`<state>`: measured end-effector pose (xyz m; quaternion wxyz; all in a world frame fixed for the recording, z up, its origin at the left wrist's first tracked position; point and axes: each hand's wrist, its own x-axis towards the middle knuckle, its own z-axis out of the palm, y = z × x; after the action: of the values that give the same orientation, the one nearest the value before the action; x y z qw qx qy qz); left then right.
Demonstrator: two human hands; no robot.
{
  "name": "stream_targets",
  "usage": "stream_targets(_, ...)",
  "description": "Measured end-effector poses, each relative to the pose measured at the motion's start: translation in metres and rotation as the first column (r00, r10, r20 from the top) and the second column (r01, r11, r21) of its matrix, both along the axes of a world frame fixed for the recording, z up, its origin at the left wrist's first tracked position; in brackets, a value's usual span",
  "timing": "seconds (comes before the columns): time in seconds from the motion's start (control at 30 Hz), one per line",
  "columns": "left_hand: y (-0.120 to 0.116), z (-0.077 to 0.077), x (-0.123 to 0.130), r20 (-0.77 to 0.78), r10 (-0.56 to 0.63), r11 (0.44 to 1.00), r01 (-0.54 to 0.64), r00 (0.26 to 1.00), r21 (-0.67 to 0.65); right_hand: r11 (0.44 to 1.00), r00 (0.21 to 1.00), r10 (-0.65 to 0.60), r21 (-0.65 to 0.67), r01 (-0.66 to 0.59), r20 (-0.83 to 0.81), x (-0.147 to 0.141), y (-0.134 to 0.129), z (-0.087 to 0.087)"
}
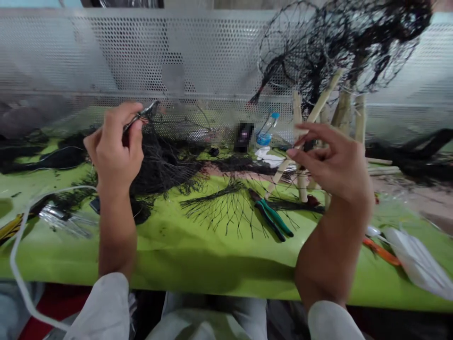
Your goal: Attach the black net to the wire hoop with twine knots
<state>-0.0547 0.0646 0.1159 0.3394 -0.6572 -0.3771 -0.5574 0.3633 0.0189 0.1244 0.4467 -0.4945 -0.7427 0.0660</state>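
My left hand is raised on the left, its fingers closed on a small dark, shiny metal tool with a narrow tip. I cannot make out its exact kind. On the right, my right hand is also raised, with thumb and forefinger close together. Anything thin between them is too fine to make out. Below and between my hands, a piece of black netting fans out over the green table cover. Pliers with green handles lie beside it. Behind my left hand is a heap of black mesh.
Wooden sticks stand behind my right hand, below a large tangle of black netting. A water bottle stands near the perforated metal panel. A white cable curves at left; an orange-handled tool lies at right.
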Motion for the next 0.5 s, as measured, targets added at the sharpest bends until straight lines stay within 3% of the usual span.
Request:
stream_targets(0.07, -0.002, -0.001, 0.000, -0.012, 0.001, 1.000, -0.002, 1.000, -0.010, 0.998, 1.000, -0.030, -0.046, 0.030, 0.000, 0.009, -0.002, 0.001)
stream_targets(0.2, -0.009, 0.002, 0.008, -0.084, -0.016, 0.993, 0.007, 0.996, -0.114, 0.976, 0.976, -0.177, 0.104, 0.190, -0.130, 0.018, -0.005, 0.003)
stream_targets(0.27, -0.010, 0.004, 0.015, -0.129, -0.048, 0.983, 0.024, 0.990, -0.183, 0.963, 0.964, -0.171, 0.173, 0.207, -0.204, 0.021, -0.004, 0.004)
stream_targets(0.33, -0.010, 0.002, 0.023, -0.147, -0.093, 0.968, 0.054, 0.985, -0.246, 0.978, 0.971, -0.080, 0.168, 0.120, -0.225, 0.021, -0.003, 0.003)
stream_targets(0.4, -0.009, -0.006, 0.033, -0.160, -0.128, 0.949, 0.074, 0.979, -0.306, 0.996, 0.988, 0.070, 0.056, -0.063, -0.135, 0.017, -0.004, -0.001)
stream_targets(0.43, -0.008, -0.014, 0.038, -0.172, -0.135, 0.941, 0.071, 0.976, -0.332, 0.982, 0.982, 0.180, -0.049, -0.183, -0.056, 0.014, -0.007, -0.005)
stream_targets(0.5, -0.008, -0.035, 0.047, -0.219, -0.122, 0.927, 0.032, 0.968, -0.373, 0.879, 0.903, 0.424, -0.273, -0.390, 0.075, 0.007, -0.017, -0.018)
